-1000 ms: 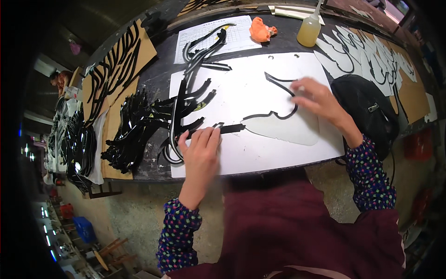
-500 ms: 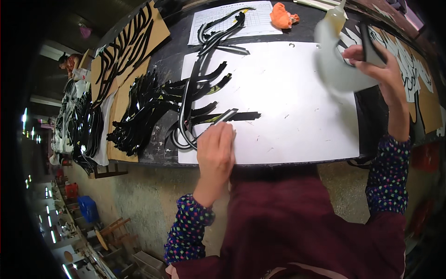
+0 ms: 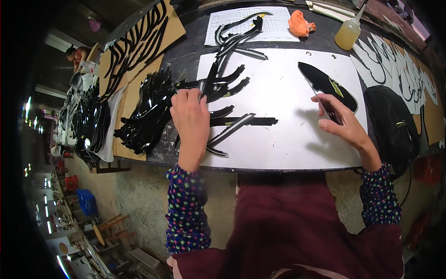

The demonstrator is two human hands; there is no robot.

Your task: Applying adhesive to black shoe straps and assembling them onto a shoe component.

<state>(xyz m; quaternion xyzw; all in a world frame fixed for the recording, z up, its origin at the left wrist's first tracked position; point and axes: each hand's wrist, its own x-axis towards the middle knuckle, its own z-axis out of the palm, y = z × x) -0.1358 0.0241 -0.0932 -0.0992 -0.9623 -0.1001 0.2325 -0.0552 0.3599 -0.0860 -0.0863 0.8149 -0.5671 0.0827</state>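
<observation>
My right hand [image 3: 341, 121] is closed on a flat black pointed panel [image 3: 327, 83] with a pale edge and a yellow-green mark. The panel is raised over the right part of a white sheet [image 3: 283, 144], casting a shadow on it. At the sheet's left side, my left hand [image 3: 189, 123] pinches a narrow black strip [image 3: 210, 79] that runs up from its fingers. Around that hand lie more black strips with notched edges; one pale-lined strip [image 3: 234, 126] slants across another. Left of the hand is a heap of black strips [image 3: 151, 109].
Beyond the sheet lie a printed form [image 3: 278, 23], an orange cloth [image 3: 301, 24] and a spouted bottle of yellowish liquid [image 3: 348, 33]. A black bag [image 3: 391, 123] and white cut pieces [image 3: 399, 69] are on the right. Cardboard with black strips [image 3: 134, 46] lies far left.
My right hand has come down and left with the panel, whose black face now shows instead of its white one. My left hand has moved up and left, off the slanting strip's end.
</observation>
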